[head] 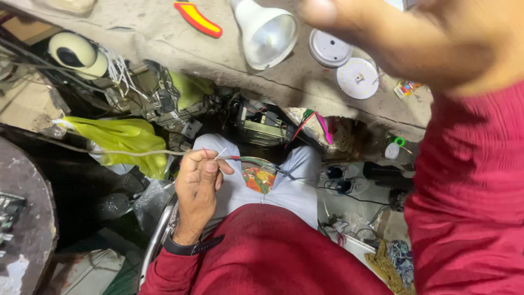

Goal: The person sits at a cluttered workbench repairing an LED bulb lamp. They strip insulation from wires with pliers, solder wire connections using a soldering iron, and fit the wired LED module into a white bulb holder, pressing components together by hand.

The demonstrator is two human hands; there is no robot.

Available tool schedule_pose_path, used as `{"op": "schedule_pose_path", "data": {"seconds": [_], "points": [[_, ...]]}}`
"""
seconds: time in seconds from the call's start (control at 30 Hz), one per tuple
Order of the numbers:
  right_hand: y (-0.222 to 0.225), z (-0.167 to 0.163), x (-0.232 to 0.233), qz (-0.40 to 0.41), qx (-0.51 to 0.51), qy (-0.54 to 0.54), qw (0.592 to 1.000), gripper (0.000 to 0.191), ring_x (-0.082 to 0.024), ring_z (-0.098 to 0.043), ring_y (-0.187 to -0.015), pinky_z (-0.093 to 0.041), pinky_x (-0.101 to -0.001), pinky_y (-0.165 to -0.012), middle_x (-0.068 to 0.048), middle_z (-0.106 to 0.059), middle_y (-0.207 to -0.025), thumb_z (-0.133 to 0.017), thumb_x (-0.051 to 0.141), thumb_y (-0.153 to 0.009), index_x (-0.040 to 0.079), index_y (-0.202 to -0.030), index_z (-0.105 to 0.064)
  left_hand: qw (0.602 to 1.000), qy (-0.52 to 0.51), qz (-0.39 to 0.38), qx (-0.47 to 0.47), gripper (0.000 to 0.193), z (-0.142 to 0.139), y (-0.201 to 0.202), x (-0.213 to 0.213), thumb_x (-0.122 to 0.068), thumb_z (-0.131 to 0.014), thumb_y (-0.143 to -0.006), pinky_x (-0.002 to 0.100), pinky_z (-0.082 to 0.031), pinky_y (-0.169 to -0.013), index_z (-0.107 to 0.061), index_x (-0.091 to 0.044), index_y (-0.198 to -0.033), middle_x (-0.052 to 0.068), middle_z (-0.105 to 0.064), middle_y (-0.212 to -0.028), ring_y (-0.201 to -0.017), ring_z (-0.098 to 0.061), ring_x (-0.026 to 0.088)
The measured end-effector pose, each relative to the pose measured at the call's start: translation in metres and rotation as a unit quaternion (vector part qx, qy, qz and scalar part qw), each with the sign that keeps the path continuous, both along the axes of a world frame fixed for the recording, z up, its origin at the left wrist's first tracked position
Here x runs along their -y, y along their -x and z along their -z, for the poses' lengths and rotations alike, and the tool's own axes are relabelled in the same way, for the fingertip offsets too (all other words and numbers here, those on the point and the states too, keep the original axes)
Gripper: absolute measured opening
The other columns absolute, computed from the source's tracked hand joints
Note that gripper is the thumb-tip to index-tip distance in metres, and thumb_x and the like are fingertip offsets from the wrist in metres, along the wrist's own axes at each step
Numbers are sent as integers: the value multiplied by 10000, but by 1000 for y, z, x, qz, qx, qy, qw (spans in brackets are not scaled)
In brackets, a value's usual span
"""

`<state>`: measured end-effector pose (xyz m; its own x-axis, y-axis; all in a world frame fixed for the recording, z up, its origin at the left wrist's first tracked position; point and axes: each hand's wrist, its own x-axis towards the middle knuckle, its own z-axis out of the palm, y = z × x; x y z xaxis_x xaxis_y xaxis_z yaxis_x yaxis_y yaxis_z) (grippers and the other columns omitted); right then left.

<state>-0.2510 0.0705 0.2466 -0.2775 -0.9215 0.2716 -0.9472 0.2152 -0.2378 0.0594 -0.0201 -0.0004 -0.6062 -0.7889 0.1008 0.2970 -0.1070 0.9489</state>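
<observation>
Red-white wires [218, 155] pinched in left hand [197, 188]

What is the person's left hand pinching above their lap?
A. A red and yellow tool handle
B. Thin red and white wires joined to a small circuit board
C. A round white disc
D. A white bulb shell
B: the left hand pinches thin red and white wires that run to a small circuit board over the lap, while the white bulb shell lies on the workbench.

Bench's pretty cluttered — 1 white bulb housing [266, 30], 2 round white discs [329, 48] [357, 77], a red-and-yellow tool handle [197, 18]. Underneath — yellow-green plastic bag [121, 139], tangled wires [119, 72].
</observation>
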Motion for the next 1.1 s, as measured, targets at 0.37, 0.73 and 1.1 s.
{"op": "schedule_pose_path", "data": {"seconds": [0.37,0.73,1.1], "points": [[-37,116,-157,195,154,420,873,248,-167,-681,-879,-541,-258,-837,-124,-686,-1002,-808,55,-1051,-35,-1174,-611,942,329,-26,60,65,-96,69,-5,-40,-737,-1046,238,-552,-821,-708,-6,-1093,98,-743,-1018,-889,-716,167],[-8,131,-224,457,-118,329,818,529,-248,-565,-1189,-475,-341,-1025,-126,-621,-1319,-880,142,-1006,31,-1383,-525,846,527,73,6,162,-173,173,-44,-64,-850,-935,346,-402,-832,-716,-70,-1026,46,-696,-925,-864,-608,233],[92,122,-261,473,-42,217,853,991,-330,-633,-1242,-358,-480,-1101,-186,-663,-1337,-985,321,-783,52,-1487,-342,870,480,109,-8,136,-173,188,-77,-59,-847,-909,357,-433,-812,-736,-77,-985,44,-696,-924,-826,-611,234]]}}
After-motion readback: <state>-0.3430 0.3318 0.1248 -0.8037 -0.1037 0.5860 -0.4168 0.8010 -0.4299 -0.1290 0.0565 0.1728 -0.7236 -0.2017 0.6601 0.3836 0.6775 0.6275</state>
